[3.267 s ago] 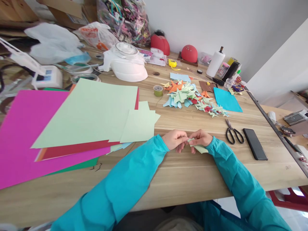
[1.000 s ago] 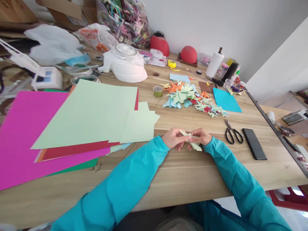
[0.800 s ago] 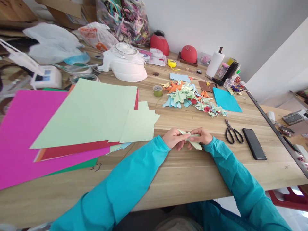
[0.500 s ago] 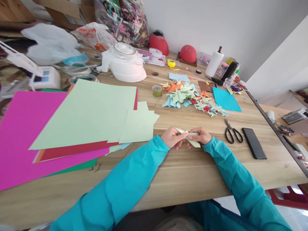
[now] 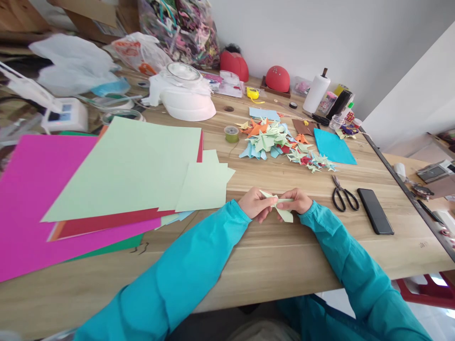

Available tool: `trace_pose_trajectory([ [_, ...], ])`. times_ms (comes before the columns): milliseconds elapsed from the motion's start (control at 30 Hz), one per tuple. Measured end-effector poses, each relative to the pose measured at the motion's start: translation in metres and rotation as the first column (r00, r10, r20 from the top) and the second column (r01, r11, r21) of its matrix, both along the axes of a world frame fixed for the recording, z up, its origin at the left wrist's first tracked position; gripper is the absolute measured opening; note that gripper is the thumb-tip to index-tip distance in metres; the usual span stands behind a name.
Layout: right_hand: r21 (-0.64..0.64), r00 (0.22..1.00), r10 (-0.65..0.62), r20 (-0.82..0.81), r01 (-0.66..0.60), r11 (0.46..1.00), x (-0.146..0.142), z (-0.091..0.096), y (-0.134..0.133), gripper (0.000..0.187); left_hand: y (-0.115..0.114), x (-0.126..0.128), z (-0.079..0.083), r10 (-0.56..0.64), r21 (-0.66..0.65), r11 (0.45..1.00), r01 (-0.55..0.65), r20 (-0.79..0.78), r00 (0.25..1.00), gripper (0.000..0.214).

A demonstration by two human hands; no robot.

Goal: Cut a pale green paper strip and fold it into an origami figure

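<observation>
Both hands pinch one pale green folded paper piece (image 5: 285, 215) just above the table near its front. My left hand (image 5: 254, 203) grips its left part between thumb and fingers. My right hand (image 5: 296, 201) is closed on the right part, its thumb near the middle folds. One flap points down toward me and a pointed tip sticks up at the upper left. Beyond the hands lies a heap of folded paper stars (image 5: 266, 140) in green, orange, blue and red. Pale green paper squares (image 5: 202, 187) lie to the left of my left hand.
Large coloured sheets (image 5: 124, 166) cover the table's left side. Black-handled scissors (image 5: 343, 193) and a phone (image 5: 375, 211) lie to the right. A spool (image 5: 232, 134), a blue sheet (image 5: 334, 146), a yellow tape measure (image 5: 253, 93) and a red pincushion (image 5: 277, 79) sit farther back.
The lower flap of the folded paper has swung slightly downward and stands farther from the right part. Both hands keep their hold in nearly the same place.
</observation>
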State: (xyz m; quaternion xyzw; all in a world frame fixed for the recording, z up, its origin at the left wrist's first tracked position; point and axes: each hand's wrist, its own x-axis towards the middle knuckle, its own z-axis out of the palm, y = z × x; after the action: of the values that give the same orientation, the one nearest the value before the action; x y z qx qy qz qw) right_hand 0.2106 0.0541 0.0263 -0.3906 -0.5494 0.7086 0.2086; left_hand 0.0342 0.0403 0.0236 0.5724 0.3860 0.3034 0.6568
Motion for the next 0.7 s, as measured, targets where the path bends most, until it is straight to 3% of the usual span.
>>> trace_pose_trajectory([
  [233, -0.013, 0.997, -0.038, -0.066, 0.037, 0.999, 0.001, -0.006, 0.002, 0.032, -0.001, 0.003, -0.001, -0.046, 0.01, 0.999, 0.045, 0.095, 0.994, 0.034],
  [400, -0.05, 0.962, -0.043, -0.27, 0.03, 0.998, 0.005, -0.01, 0.009, 0.054, 0.005, -0.001, -0.002, 0.224, -0.069, 0.974, -0.214, 0.251, 0.942, 0.034],
  [467, 0.014, 0.957, -0.05, -0.285, 0.056, 0.998, 0.003, -0.013, 0.009, 0.063, 0.007, -0.001, -0.004, 0.317, -0.125, 0.948, -0.292, 0.295, 0.902, 0.033],
  [533, 0.139, 0.955, -0.143, -0.259, 0.183, 0.973, -0.002, -0.015, 0.007, 0.059, 0.007, 0.001, -0.006, 0.351, -0.154, 0.936, -0.318, 0.298, 0.888, 0.034],
  [700, 0.274, 0.942, -0.272, -0.195, 0.319, 0.907, -0.009, -0.02, 0.004, 0.043, 0.002, 0.007, -0.007, 0.278, -0.133, 0.959, -0.25, 0.261, 0.924, 0.033],
])
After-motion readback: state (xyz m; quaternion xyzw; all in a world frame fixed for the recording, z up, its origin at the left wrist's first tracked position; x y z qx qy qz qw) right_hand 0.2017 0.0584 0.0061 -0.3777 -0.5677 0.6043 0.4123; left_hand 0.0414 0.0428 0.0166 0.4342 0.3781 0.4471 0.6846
